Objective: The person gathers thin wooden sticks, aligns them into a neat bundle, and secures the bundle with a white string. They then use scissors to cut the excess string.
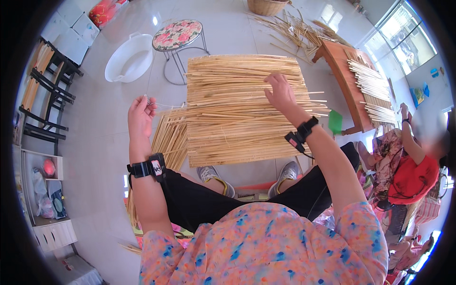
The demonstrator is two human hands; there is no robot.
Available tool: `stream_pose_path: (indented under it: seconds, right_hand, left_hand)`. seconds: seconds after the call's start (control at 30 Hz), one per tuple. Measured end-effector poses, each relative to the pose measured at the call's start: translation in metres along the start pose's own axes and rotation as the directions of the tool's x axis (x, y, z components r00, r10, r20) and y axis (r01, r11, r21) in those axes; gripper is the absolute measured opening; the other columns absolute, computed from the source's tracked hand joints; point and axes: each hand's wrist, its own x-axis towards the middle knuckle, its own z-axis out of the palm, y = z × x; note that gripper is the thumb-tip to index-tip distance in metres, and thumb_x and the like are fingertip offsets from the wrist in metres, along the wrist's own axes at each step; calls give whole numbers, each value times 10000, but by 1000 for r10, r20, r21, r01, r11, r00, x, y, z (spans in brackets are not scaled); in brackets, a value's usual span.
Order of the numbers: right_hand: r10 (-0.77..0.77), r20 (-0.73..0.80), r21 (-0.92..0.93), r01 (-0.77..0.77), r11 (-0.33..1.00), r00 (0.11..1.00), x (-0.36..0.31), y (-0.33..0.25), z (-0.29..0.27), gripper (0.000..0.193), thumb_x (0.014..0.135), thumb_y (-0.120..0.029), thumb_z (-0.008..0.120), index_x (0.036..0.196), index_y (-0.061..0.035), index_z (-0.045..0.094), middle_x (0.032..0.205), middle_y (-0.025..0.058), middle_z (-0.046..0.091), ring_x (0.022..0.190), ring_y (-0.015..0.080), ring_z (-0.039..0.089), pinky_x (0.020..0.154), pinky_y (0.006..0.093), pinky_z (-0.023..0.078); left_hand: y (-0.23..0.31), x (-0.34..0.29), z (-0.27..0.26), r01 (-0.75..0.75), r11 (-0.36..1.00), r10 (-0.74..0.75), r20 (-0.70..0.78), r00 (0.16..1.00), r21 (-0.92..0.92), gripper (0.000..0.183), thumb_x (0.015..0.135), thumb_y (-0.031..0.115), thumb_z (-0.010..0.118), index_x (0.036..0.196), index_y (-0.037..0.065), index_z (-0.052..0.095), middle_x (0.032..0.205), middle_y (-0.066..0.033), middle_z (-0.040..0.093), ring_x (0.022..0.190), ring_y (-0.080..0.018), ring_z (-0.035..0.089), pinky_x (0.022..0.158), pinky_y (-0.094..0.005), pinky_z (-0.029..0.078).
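My left hand (142, 112) is raised at the left of a flat layer of straw-coloured stalks (237, 128). Its fingertips are pinched on a thin white string (166, 104), which runs right to the left ends of the stalks. My right hand (281, 95) is over the right half of the layer, palm down and fingers bent, a gap showing between thumb and fingers. Whether its fingertips touch the stalks is hard to tell. Several stalks stick out past the layer's right edge. What lies under the layer is hidden.
More loose stalks (168, 137) lie below the layer's left side. Beyond are a round flowered stool (177, 34) and a white basin (128, 59). A wooden bench (344, 78) carries pale stalks at right, where another person in red (413, 175) sits. A scattered stalk pile (299, 33) lies at the back.
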Motion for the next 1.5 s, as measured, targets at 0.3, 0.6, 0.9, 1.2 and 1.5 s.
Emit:
stream_pose_path:
  seconds: [0.3, 0.6, 0.9, 1.2, 1.5]
  right_hand:
    - [-391, 256, 300, 312, 902, 884, -117, -78, -13, 176, 725, -96, 661, 880, -53, 589, 903, 124, 596, 905, 329, 589, 786, 448, 504]
    - [-313, 780, 201, 256, 946, 542, -203, -100, -69, 263, 798, -201, 680, 1011, -66, 606, 848, 120, 617, 837, 321, 625, 708, 442, 497]
    - [36, 942, -27, -30, 999, 334, -249, -104, -149, 369, 817, -272, 689, 1077, -32, 580, 906, 179, 633, 902, 361, 630, 776, 455, 512]
    - [107, 951, -94, -58, 994, 291, -257, -99, -193, 353, 837, -277, 677, 1057, -25, 565, 854, 184, 630, 808, 386, 637, 696, 465, 517]
    - [-71, 522, 198, -40, 979, 850, -213, -104, -87, 338, 793, -109, 688, 1109, -54, 583, 1036, 165, 601, 952, 368, 604, 795, 421, 516]
  left_hand:
    - [-3, 1, -11, 13, 1000, -13, -63, 998, -2, 88, 969, 182, 591, 1010, 107, 569, 912, -46, 676, 738, -111, 602, 651, -253, 453]
    - [-7, 5, -18, 10, 1000, -10, -36, 999, 6, 101, 972, 181, 586, 1028, 102, 555, 916, -52, 675, 744, -112, 601, 649, -251, 448]
    - [-8, 8, -19, -1, 1000, 1, -37, 999, -6, 113, 964, 184, 600, 1025, 95, 565, 926, -56, 673, 771, -130, 612, 657, -262, 450]
    - [-6, 8, -22, -14, 1000, 13, -53, 999, -1, 105, 964, 184, 601, 1007, 95, 564, 921, -56, 672, 763, -138, 608, 656, -267, 453]
    - [-7, 7, -27, -23, 1000, 23, -55, 998, -7, 95, 960, 169, 599, 1008, 95, 564, 923, -68, 676, 759, -142, 612, 646, -268, 460]
